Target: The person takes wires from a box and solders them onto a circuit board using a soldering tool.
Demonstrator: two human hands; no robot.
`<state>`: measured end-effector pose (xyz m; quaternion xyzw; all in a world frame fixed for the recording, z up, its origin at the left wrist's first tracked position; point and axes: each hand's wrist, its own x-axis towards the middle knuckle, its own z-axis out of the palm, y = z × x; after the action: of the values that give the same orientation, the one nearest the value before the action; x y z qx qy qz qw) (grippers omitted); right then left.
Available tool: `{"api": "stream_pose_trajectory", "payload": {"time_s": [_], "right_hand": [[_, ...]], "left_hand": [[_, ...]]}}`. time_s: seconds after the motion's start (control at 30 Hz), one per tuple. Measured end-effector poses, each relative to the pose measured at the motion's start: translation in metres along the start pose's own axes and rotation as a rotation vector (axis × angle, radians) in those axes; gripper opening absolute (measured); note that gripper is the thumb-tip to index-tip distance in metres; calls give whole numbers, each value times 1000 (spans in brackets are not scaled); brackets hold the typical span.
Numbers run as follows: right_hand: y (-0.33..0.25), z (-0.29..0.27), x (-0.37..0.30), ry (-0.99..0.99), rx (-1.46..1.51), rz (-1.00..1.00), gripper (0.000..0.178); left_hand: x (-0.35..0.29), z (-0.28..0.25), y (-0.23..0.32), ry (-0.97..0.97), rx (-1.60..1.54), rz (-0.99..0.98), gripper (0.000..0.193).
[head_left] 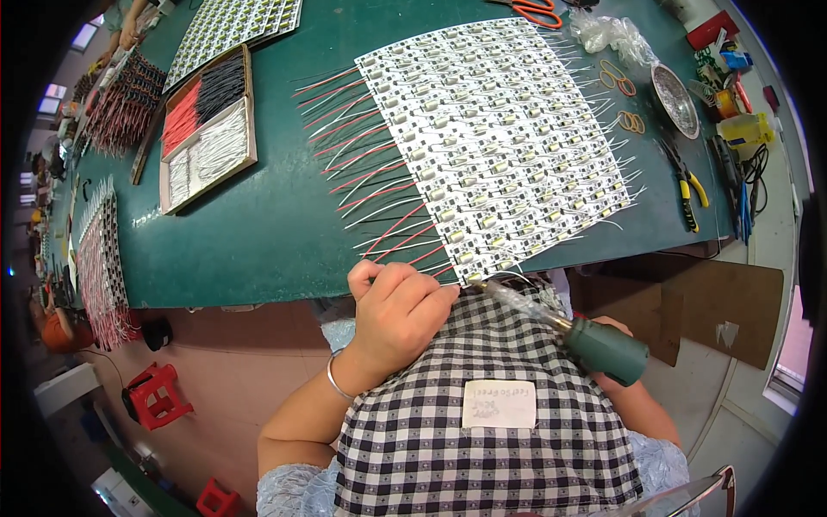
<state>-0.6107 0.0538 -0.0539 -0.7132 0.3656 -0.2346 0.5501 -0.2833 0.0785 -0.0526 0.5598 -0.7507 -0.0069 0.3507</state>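
Observation:
A large panel of white circuit boards (508,129) lies on the green table, with red, black and white wires (353,164) sticking out along its left side. At the panel's near corner my left hand (401,310) is closed, fingers curled against the board's edge beside the wires. Whatever its fingertips pinch is hidden. My right hand (613,326) grips a soldering iron (607,349) with a thick green handle, which covers most of the fingers. The iron's tip meets the near corner of the panel, just right of my left hand.
A divided box (251,155) of red, black and white wires sits to the left, near another board panel (233,30). Wired board stacks (108,250) stand at the far left. Pliers (687,185), rubber bands (631,122), a metal dish (674,101) and orange-handled scissors (538,12) lie around the right side.

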Motion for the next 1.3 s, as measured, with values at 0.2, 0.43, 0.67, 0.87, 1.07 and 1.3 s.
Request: {"api": "stream_pose_trajectory", "payload": {"time_s": [0.2, 0.43, 0.67, 0.87, 1.07, 1.3], "right_hand": [[-6, 4, 2, 154, 170, 90, 47], [-16, 9, 28, 444, 503, -11, 56], [-25, -16, 75, 860, 830, -67, 39], [-37, -13, 81, 854, 1165, 82, 36], [-32, -8, 94, 728, 1197, -3, 38], [-27, -11, 101, 767, 1126, -31, 41]], "left_hand": [[-2, 0, 0, -11, -2, -5, 17], [5, -7, 1, -48, -52, -16, 19], [52, -38, -49, 7, -6, -42, 20], [127, -19, -132, 66, 40, -102, 23], [163, 16, -170, -69, -130, -160, 27], [162, 9, -175, -176, 14, -109, 22]]}}
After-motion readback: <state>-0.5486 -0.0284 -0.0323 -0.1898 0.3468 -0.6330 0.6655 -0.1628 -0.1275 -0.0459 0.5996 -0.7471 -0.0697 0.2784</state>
